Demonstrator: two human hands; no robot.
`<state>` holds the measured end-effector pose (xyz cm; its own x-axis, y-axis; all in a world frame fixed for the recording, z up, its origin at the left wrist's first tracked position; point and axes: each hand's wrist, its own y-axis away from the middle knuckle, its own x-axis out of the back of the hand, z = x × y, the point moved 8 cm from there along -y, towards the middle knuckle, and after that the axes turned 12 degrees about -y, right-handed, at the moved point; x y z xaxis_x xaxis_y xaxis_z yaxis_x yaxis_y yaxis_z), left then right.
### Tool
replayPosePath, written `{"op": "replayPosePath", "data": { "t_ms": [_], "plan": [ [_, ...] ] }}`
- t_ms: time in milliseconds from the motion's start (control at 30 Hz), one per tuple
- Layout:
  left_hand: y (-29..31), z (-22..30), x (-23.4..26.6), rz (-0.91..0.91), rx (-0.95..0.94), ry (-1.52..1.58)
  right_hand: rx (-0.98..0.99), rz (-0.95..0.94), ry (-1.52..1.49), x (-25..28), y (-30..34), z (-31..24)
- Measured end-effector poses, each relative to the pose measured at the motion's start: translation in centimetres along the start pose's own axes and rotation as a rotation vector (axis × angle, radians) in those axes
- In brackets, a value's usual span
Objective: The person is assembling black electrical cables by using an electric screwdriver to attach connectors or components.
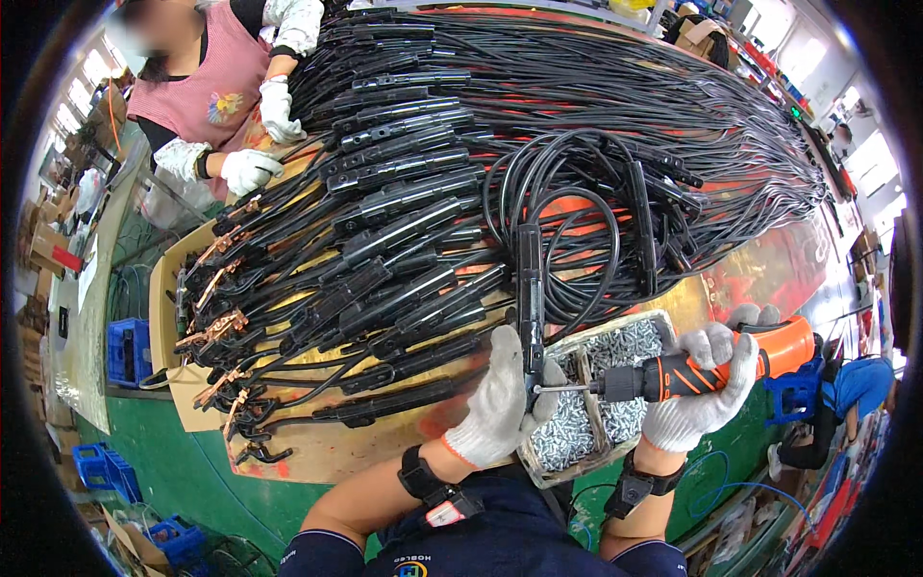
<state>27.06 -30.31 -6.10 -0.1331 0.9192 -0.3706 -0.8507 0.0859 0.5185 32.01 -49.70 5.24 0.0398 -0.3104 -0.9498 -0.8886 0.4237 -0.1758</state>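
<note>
My left hand (pixel 492 409), in a white knit glove, grips the lower end of a black cable handle (pixel 530 279), which stands almost upright in view with a coil of black cable behind it. My right hand (pixel 694 415), gloved too, is wrapped round an orange and black power screwdriver (pixel 784 350). Its thin bit (pixel 565 388) points left and reaches the handle's lower end by my left fingers; the exact contact is hidden. Below the bit sits a divided tray (pixel 588 385) filled with small silver screws (pixel 625 420).
Rows of black cable handles (pixel 404 178) with long cables (pixel 625 82) cover the table. Copper-coloured clamp ends (pixel 213 332) lie at its left edge beside a cardboard box (pixel 165 288). Across the table, a co-worker's gloved hands (pixel 252 171) touch the cables. Blue crates (pixel 108 471) stand on the green floor.
</note>
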Motion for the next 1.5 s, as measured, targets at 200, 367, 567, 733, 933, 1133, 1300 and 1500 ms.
{"op": "replayPosePath", "data": {
  "t_ms": [200,367,567,733,933,1133,1300,1500],
  "plan": [
    [-0.1,-0.6,-0.3,-0.018,0.064,0.097,0.036,-0.166,0.119,-2.3,0.7,-0.1],
    [-0.5,-1.2,-0.2,-0.025,0.022,0.050,0.030,-0.282,0.160,-3.4,1.7,-0.8],
    [-0.8,-1.4,-0.4,0.051,-0.066,-0.057,0.018,-0.234,0.430,-5.6,3.1,0.1],
    [-0.7,-0.7,-0.1,0.030,0.050,0.020,0.022,-0.128,0.700,-7.4,4.6,3.3],
    [0.4,2.1,0.7,0.121,-0.651,-0.337,-0.153,-0.343,0.715,-7.6,4.7,3.9],
    [0.9,2.6,0.4,0.008,-0.621,-0.789,-0.020,-0.283,0.854,-7.7,3.7,4.7],
    [-0.3,1.3,0.1,0.001,-0.255,-0.281,-0.236,0.108,0.620,-4.6,3.0,4.2],
    [-0.6,-0.9,-0.5,0.006,0.182,0.032,-0.006,-0.448,0.168,-9.6,1.8,-1.6]
  ]
}}
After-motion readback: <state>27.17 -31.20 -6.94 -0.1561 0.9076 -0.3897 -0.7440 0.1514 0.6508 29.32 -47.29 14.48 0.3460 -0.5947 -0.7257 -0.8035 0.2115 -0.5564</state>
